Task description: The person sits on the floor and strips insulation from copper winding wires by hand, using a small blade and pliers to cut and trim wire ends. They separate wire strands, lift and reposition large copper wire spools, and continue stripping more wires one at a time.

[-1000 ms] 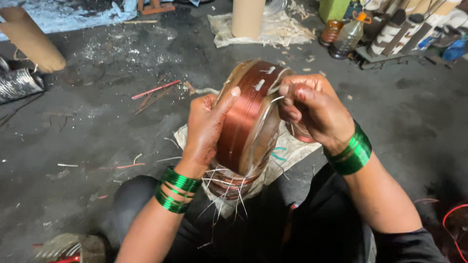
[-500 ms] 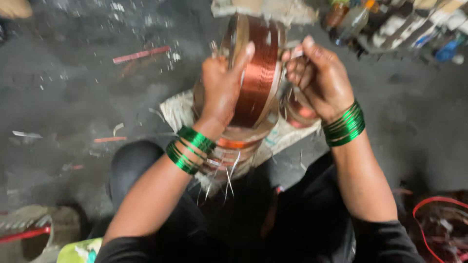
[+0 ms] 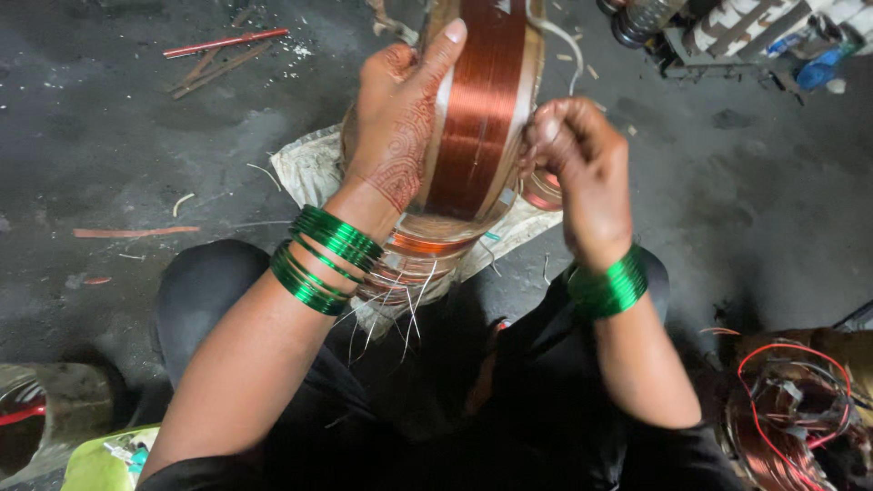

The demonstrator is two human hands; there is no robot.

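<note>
Between left hand [image 3: 397, 118] and right hand [image 3: 577, 159], copper coil [image 3: 482, 100] stands on edge.

Glossy copper wire coil [image 3: 477, 109], shiny green metallic bangles [image 3: 329, 255] on both wrists, rough matt grey concrete floor [image 3: 127, 145].
</note>
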